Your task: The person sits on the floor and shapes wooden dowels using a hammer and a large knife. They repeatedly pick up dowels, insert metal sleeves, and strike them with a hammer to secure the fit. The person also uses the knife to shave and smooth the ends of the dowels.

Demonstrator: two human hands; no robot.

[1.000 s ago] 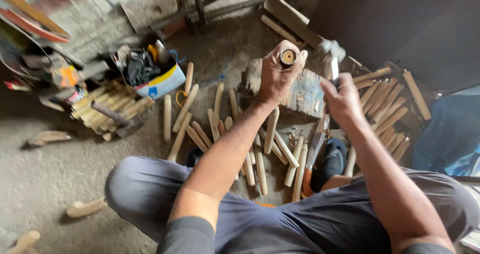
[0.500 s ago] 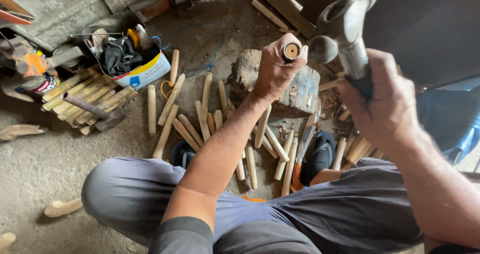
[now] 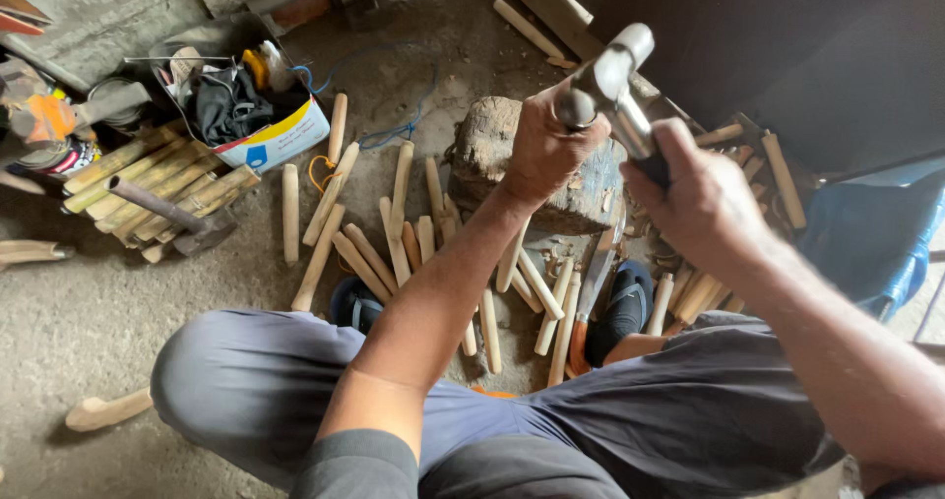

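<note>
Gripping short stick upright, left hand (image 3: 541,155) closed round it over wood block (image 3: 492,150), so block backs it from below; stick itself hidden inside fist. Right hand (image 3: 704,199) clamped on hammer (image 3: 610,76) handle, steel head just above left fist, lined over stick's top end. Cut sticks (image 3: 394,228) fanned on ground round block, near reach. Cardboard box (image 3: 281,135) of oddments at left.
</note>
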